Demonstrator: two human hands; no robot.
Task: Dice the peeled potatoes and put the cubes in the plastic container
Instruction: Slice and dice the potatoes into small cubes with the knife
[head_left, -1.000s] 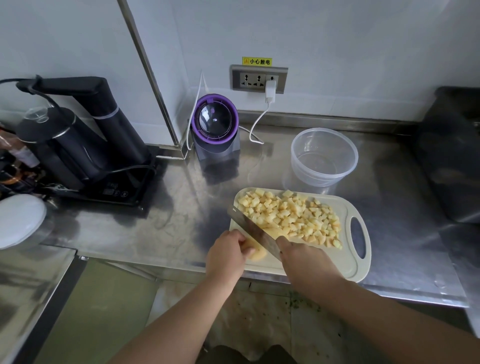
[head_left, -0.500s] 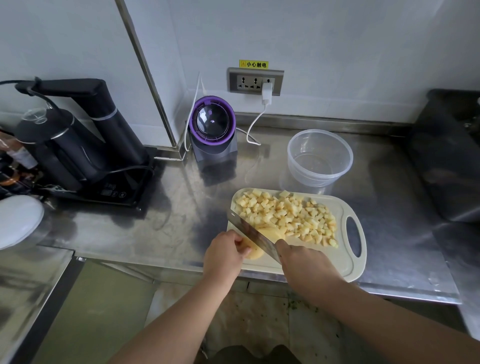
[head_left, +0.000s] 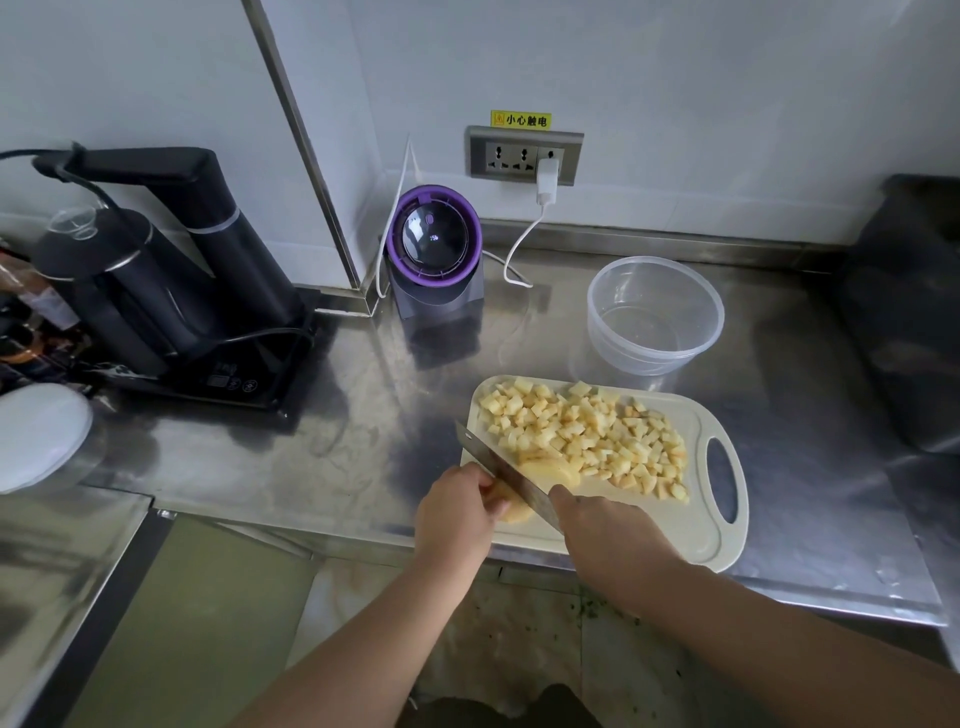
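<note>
lying heaped: pale yellow potato cubes (head_left: 587, 436)

Bare left hand (head_left: 457, 512) and right hand (head_left: 608, 540), bare forearms (head_left: 363, 639) (dark clothing (head_left: 519, 709) below).

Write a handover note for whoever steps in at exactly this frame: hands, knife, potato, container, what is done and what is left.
The left hand holds the remaining potato piece down on the cutting board.
The right hand grips the kitchen knife, with the blade set across that piece.
Done: a large pile of potato cubes lies on the board.
The plastic container stands empty on the counter behind the board.
Left: finish dicing the piece, then move all cubes into the container.
</note>
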